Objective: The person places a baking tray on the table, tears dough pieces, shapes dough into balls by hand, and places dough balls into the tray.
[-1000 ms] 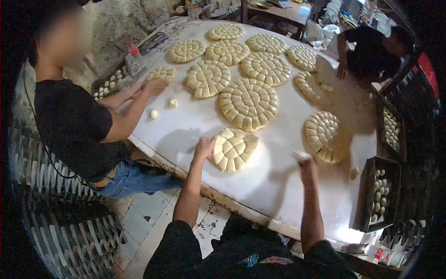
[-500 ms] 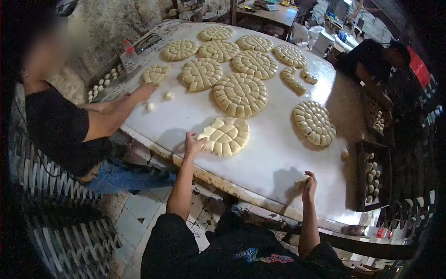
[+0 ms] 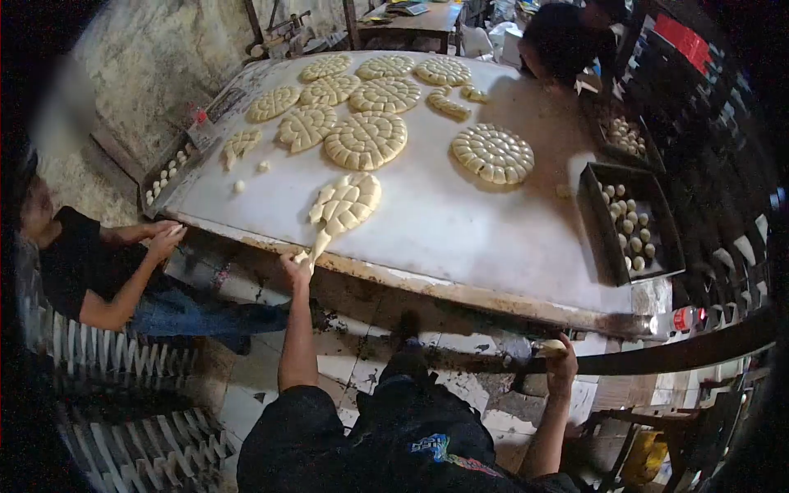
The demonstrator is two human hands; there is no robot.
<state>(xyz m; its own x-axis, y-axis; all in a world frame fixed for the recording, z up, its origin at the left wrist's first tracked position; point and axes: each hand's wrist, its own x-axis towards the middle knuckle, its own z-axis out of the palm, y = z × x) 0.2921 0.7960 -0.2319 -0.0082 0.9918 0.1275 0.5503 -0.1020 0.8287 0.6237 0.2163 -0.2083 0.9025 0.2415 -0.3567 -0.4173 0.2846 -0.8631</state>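
Observation:
My left hand (image 3: 296, 269) is closed on the end of a dough strip (image 3: 321, 241), at the front edge of the table. That strip stretches up to a scored dough round (image 3: 352, 202), which looks pulled out of shape on its near side. Off the table's front edge at the right, my right hand (image 3: 562, 368) grips a small pale dough piece (image 3: 550, 347). Behind the stretched round lies a whole segmented dough round (image 3: 366, 140), with several more farther back. Another segmented round (image 3: 492, 154) rests to the right.
At the left, a co-worker's hands (image 3: 167, 235) hold something small by the table edge. Dough balls fill part of a dark tray (image 3: 667, 234) at the right. Two loose balls, one a dough ball (image 3: 239, 186), lie at the left. A bottle (image 3: 687, 318) is near the right corner.
My left hand has pulled dough toward me, stretching a strip from the round. My right hand has moved off the table with its piece. The co-worker's hands have drawn back; the view has shifted.

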